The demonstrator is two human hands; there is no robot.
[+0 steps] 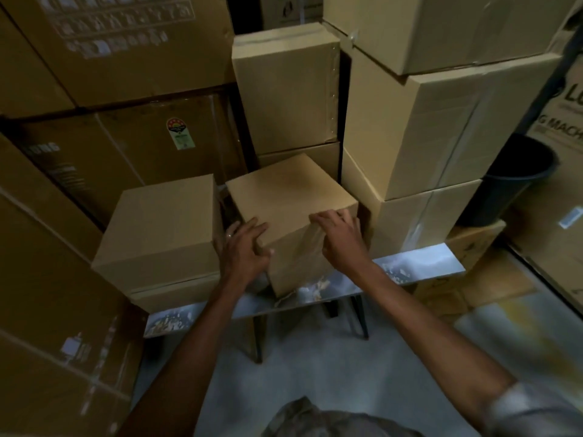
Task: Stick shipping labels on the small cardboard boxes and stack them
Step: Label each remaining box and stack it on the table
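Left hand (244, 247) grip: fingers spread, clamped on the near-left corner of the small box (293, 216), palm on the left side, fingertips over the top edge. Right hand (342, 239) grip: fingers curled over the near-right top edge, thumb down the front face. Both closed on the same box, one per side, about equally near.

Box sits between the two hands at the front edge of the desk (419, 263), rotated so a corner points toward the person. Its near bottom corner looks to overhang the desk edge slightly, though blur makes that hard to confirm. No shipping label visible on the top or the two near faces.

Key relation: the second box (164, 228) stands just beside on the left, a narrow gap apart, top roughly level. So a stack means lift up then left, and the left hand sits in that gap. Big cartons (410, 137) close in right and behind. Black bin (514, 184) far right.
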